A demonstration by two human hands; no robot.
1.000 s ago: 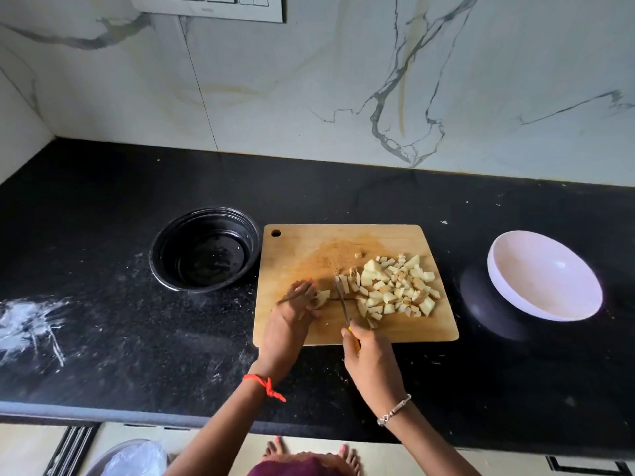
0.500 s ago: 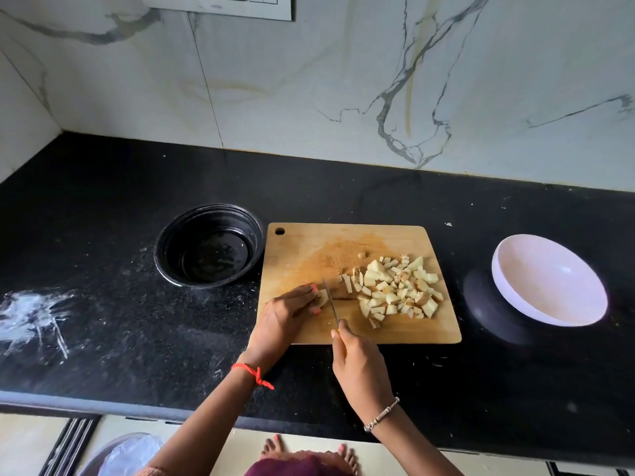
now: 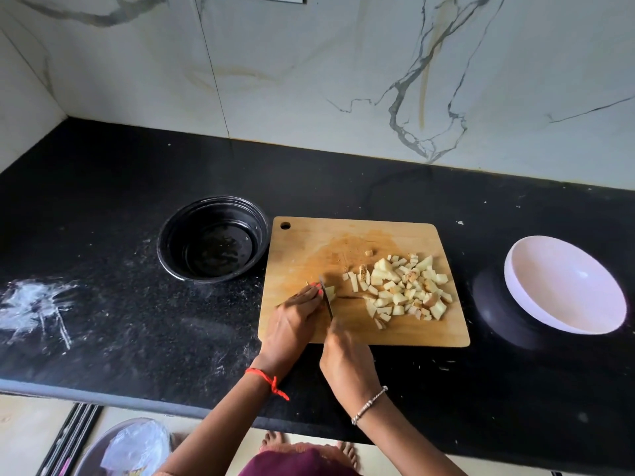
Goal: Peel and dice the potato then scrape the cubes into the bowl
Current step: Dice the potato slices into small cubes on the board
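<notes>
A wooden cutting board lies on the black counter. A heap of pale potato cubes covers its right half. Near the board's left front, my left hand pinches a small remaining potato piece with its fingertips. My right hand grips the handle of a knife, whose blade stands on that piece right beside my left fingertips. The handle is hidden inside my fist. A white bowl sits tilted to the right of the board, with nothing in it.
A black bowl stands against the board's left edge. White smears mark the counter at far left. The marble wall rises behind. Below the counter's front edge are a metal bin with a plastic bag and my feet.
The knife blade has shifted left, away from the cube heap, onto the small piece under my left fingertips. My right hand followed it leftward.
</notes>
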